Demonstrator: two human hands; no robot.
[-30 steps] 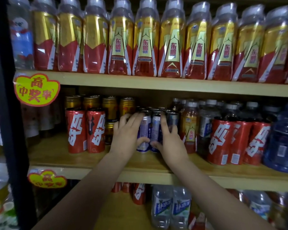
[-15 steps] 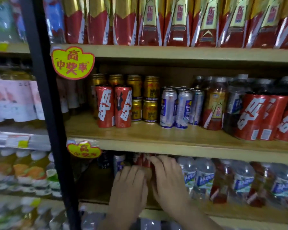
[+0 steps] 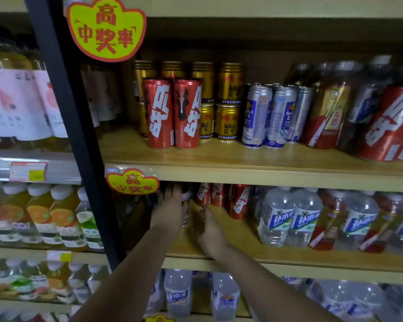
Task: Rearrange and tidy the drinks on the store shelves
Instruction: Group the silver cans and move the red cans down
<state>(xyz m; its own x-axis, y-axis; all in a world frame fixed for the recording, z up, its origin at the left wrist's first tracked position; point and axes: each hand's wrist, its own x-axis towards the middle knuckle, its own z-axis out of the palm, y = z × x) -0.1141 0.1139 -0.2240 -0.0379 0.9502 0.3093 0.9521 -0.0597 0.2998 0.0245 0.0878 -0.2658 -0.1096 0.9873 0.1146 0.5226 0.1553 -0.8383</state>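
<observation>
Your left hand (image 3: 170, 211) lay against a can (image 3: 186, 209) at the dim left end of the lower shelf (image 3: 289, 260). The fingers were fairly straight and reached up its left side, but whether the thumb wrapped round the far side could not be told, so the hold itself was unclear. Your right hand (image 3: 207, 231) sat just right of that can, low over the board, fingers loosely extended toward the red cans (image 3: 219, 196) standing behind it, holding nothing.

Going by this, the step was squaring up that can with the red ones. To do it well, you needed to slide it upright along the board rather than lift it, since the shelf above left little headroom, and to steady the red cans with the right hand so none tipped into its neighbours. Turning the label forward would have finished it.

Both forearms came up from below, the left nearly straight into the corner, the right angled in from the right with the wrist resting near the shelf edge.

Further right of the hands stood water bottles (image 3: 279, 219). Above them, on the next shelf up, tall red cans (image 3: 172, 112), gold cans (image 3: 228, 101) and silver cans (image 3: 265, 115) stood upright in rows. A yellow tag (image 3: 133, 181) hung just above your left fingertips.
</observation>
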